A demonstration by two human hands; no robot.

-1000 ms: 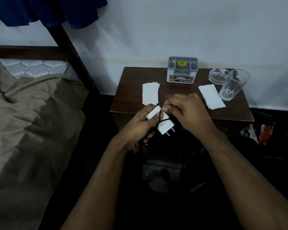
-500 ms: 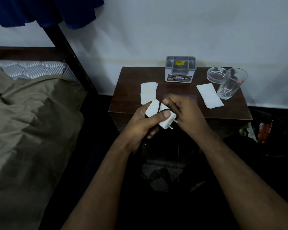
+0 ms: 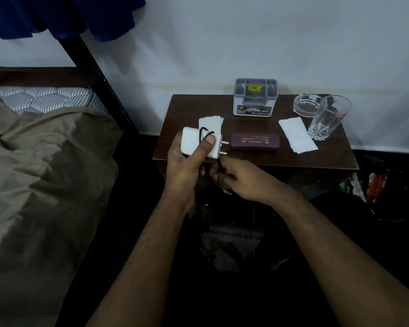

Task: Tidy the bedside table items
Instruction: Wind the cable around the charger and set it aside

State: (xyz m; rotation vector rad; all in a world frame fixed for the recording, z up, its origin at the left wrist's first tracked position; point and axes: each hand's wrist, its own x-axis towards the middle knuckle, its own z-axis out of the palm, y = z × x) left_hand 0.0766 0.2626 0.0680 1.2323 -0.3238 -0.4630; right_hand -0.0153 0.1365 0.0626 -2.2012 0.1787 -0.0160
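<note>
Fingers (image 3: 208,140) of left hand (image 3: 187,166) grip the charger (image 3: 194,142); right hand (image 3: 241,178) pinches its half-hidden dark cable (image 3: 204,133).

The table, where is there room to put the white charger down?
Bare patches on the brown wooden bedside table: the front edge below the maroon spectacle case, and between grey organiser box and white tissue. Crowded around the clear glass tumbler.

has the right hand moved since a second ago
Yes: the right hand dropped from on top of the charger to below the table front edge.
</note>
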